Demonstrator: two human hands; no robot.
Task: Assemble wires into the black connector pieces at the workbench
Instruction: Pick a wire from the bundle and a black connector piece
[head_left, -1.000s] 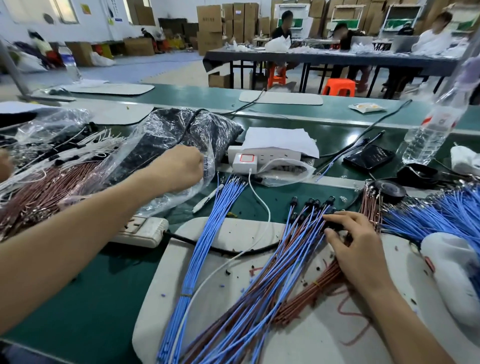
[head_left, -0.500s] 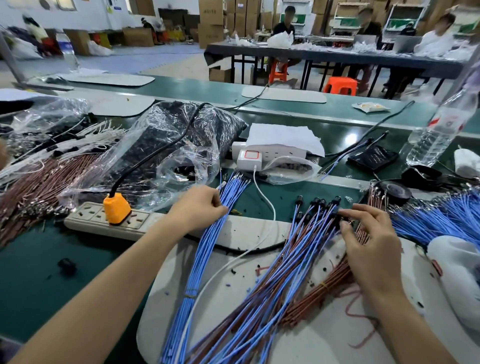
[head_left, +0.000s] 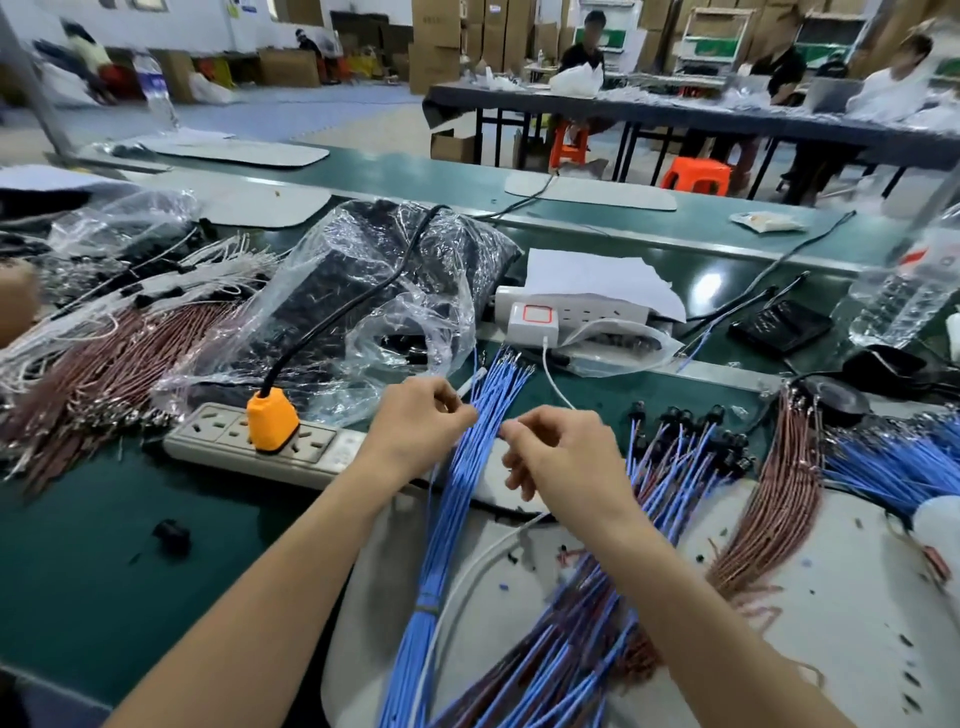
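**Item:** blue wire bundle (head_left: 452, 519) — runs from the white mat (head_left: 831, 597) up onto the green workbench (head_left: 130, 571), terminal ends pointing away from us, between our 2 hands.

**Left hand** (head_left: 418, 423): fingers curled into a pinch at the bundle's left edge. We cannot tell whether it holds a wire or a black piece.

**Right hand** (head_left: 563, 452): thumb and forefinger pressed together just right of the bundle, contents likewise unclear.

**Wired black connectors** (head_left: 675, 415): near, to the right.

**Bag of black pieces** (head_left: 374, 280): behind the bundle.

**Step, as we judge it:** single out 1 wire.

**Advice** — draw it by the insulation, keep the terminal straight, and seat it squarely in the cavity.
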